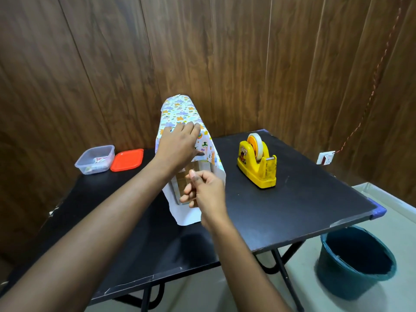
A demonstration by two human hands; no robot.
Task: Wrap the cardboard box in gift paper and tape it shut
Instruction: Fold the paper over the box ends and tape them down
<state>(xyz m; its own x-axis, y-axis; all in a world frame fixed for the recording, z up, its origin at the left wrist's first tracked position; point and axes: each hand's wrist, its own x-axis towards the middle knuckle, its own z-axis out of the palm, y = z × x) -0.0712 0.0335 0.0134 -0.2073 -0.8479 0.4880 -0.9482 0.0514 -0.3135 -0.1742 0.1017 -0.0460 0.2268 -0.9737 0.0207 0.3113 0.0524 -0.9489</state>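
A tall cardboard box stands on the black table, draped in white gift paper printed with coloured clouds and stars. The near end of the box is uncovered, with white paper flaps hanging at its sides. My left hand lies flat on top of the paper, pressing it onto the box. In front of the open end, my right hand is loosely curled, thumb and fingertips pinched together; a piece of tape between them cannot be made out. A yellow tape dispenser stands to the right of the box.
At the table's far left sit a clear plastic container and its red lid. A dark teal bucket stands on the floor at the right, below the table edge. Wood panelling lies behind, with a wall socket.
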